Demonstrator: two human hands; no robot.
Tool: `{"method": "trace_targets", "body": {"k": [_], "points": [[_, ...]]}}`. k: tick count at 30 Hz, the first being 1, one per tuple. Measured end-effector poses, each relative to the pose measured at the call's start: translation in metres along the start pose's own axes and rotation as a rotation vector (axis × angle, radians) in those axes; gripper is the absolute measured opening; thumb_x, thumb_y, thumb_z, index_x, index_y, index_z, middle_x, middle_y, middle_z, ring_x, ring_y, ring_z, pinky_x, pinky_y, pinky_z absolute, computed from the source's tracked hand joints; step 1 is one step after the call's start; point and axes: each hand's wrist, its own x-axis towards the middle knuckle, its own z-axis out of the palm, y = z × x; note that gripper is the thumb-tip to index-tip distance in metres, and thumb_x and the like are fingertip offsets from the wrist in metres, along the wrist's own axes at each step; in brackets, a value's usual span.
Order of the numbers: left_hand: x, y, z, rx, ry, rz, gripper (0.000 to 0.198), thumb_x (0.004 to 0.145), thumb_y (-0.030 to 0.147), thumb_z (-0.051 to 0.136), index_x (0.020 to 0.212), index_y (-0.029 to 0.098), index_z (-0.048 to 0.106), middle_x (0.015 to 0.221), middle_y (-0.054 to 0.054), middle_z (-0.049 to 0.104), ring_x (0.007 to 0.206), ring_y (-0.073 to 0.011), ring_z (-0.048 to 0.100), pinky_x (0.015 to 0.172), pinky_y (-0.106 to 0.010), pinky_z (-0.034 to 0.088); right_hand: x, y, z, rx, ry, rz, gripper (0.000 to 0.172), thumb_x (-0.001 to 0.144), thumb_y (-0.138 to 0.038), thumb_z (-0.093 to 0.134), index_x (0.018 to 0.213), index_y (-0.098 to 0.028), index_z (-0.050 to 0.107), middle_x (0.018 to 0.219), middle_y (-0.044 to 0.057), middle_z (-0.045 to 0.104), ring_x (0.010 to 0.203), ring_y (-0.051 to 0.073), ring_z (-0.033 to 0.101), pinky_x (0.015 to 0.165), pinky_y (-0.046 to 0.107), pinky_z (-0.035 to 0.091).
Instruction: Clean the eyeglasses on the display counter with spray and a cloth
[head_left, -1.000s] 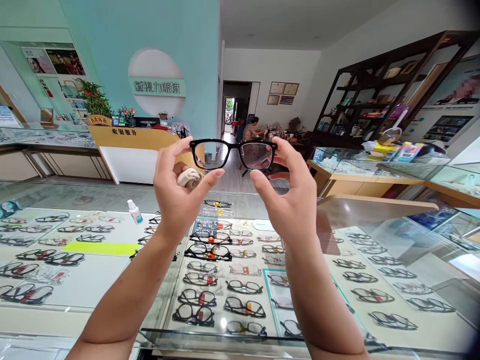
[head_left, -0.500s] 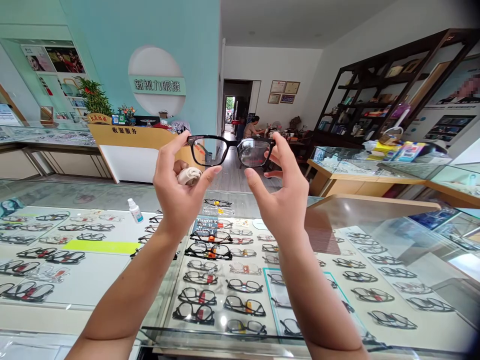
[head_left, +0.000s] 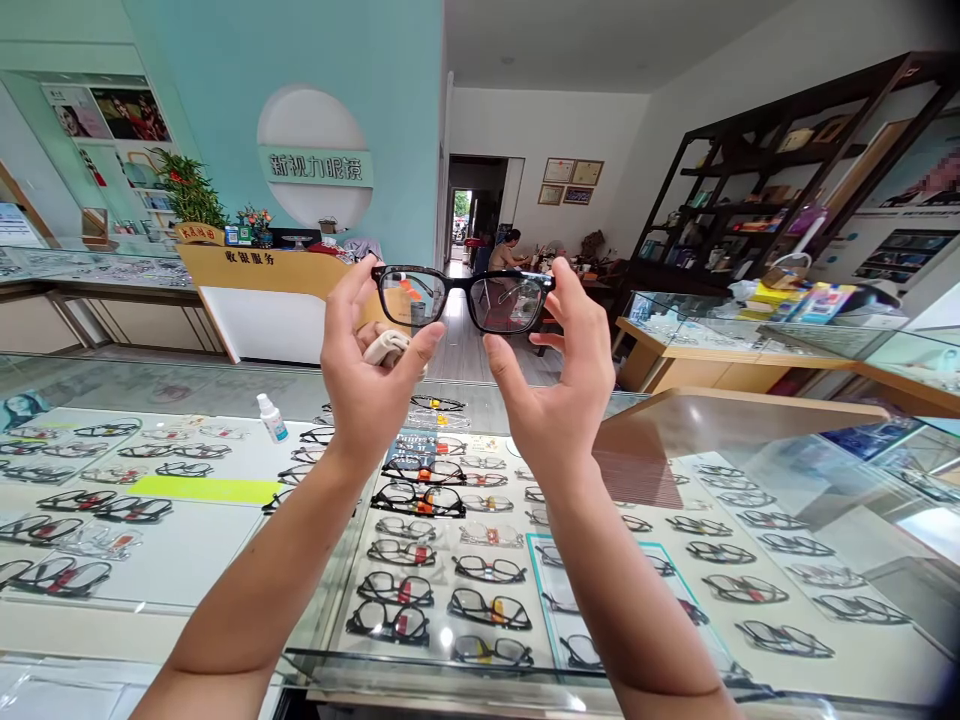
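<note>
A pair of black-framed eyeglasses (head_left: 456, 284) is held up in front of me above the glass display case, lenses facing me. My left hand (head_left: 367, 370) grips the frame's left end with its fingertips, and a folded pale cloth (head_left: 388, 347) is tucked in the curled fingers of that hand. At the frame's right end, my right hand (head_left: 566, 370) pinches the corner by the hinge, its thumb below the lens. Through the lenses the folded temple arms show faintly.
Below my arms, a glass display case (head_left: 442, 690) holds rows of eyeglasses. A small white spray bottle (head_left: 271, 418) stands on its top. Beyond are a reception counter (head_left: 262, 320), another glass case (head_left: 675, 345), a dark shelf (head_left: 720, 200) and a seated person (head_left: 506, 257).
The eyeglasses have tilted slightly, so the temple arms now show through the lenses. My left hand has shifted a little to the right.
</note>
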Motion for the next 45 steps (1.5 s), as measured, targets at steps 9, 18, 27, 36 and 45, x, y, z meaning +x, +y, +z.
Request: {"method": "trace_targets", "body": {"k": [9,18,27,36,45], "points": [[-0.001,-0.005,0.004,-0.003,-0.012,0.024,0.103,0.082,0.067,0.097,0.168,0.042,0.046,0.169,-0.016,0.056,0.159,-0.043,0.057,0.106,-0.052,0.069,0.0,0.0,0.0,-0.004,-0.006,-0.017,0.079,0.108,-0.045,0.062,0.18,-0.046,0.031,0.168,0.012,0.057,0.153,0.044,0.057,0.105,0.069,0.066],[-0.004,-0.004,0.003,0.087,0.107,0.099,0.089,0.092,0.069,0.087,0.166,0.036,0.049,0.162,-0.015,0.061,0.149,-0.0379,0.062,0.098,-0.047,0.069,0.0,0.007,0.002,0.129,-0.044,0.051,0.08,0.104,-0.047,0.067,0.178,-0.036,0.037,0.175,0.016,0.052,0.152,0.038,0.061,0.111,0.061,0.065],[-0.007,0.003,0.002,0.148,0.176,0.124,0.091,0.088,0.075,0.087,0.162,0.034,0.054,0.158,-0.015,0.062,0.137,-0.0361,0.068,0.095,-0.047,0.069,0.003,0.016,0.003,0.286,-0.008,0.122,0.053,0.117,-0.047,0.04,0.166,-0.036,0.057,0.152,0.012,0.07,0.139,0.031,0.072,0.108,0.056,0.066],[-0.005,0.004,0.006,0.069,0.103,0.121,0.09,0.091,0.079,0.081,0.164,0.038,0.049,0.16,-0.016,0.063,0.138,-0.0371,0.071,0.096,-0.052,0.071,0.007,0.005,-0.002,0.261,0.165,0.138,0.045,0.116,-0.049,0.045,0.147,-0.03,0.072,0.134,0.012,0.074,0.121,0.029,0.074,0.104,0.055,0.065],[-0.005,-0.001,0.007,0.015,0.076,0.1,0.094,0.088,0.08,0.082,0.165,0.037,0.048,0.163,-0.017,0.061,0.141,-0.0387,0.069,0.101,-0.055,0.07,0.008,0.007,-0.003,0.302,0.211,0.113,0.035,0.114,-0.05,0.054,0.133,-0.03,0.076,0.129,0.01,0.075,0.116,0.028,0.074,0.099,0.051,0.064]]}}
